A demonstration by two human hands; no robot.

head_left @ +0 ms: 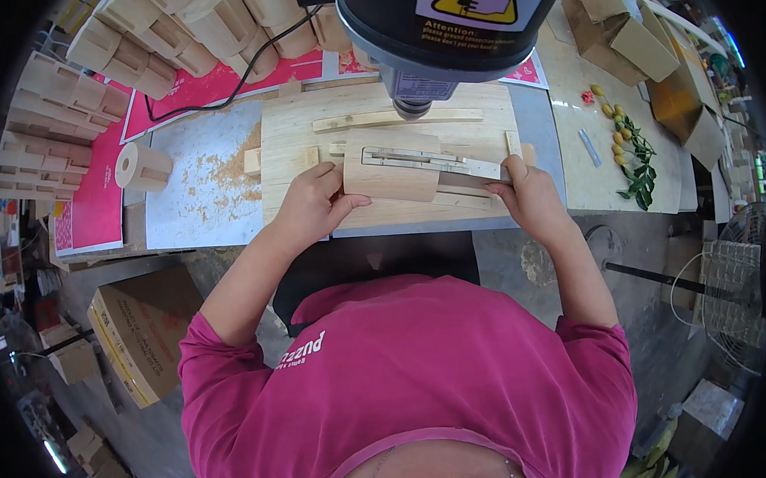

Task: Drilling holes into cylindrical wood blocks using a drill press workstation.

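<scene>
A pale wooden cylinder point(391, 186) lies on its side on a wooden board point(289, 149), with a long slot facing up. Over the slot lies a narrow, light-coloured slotted strip point(429, 162) that extends past the cylinder's right end. My left hand point(312, 203) is closed round the cylinder's left end, thumb along the near side. At the strip's right end, my right hand point(534, 199) pinches it between thumb and fingers. Beneath the strip, a flat greyish bar point(462, 181) juts from the cylinder toward my right thumb. Above the board hangs a dark machine head point(439, 36) with a spindle point(412, 108).
Wooden strips point(397, 120) edge the board. Sawdust point(223, 176) covers the table to the left, near one upright cylinder point(142, 167). Stacked wooden pieces point(213, 26) fill the back left, crossed by a black cable point(252, 67). Fruit with leaves point(630, 151) and cardboard boxes point(618, 40) lie right.
</scene>
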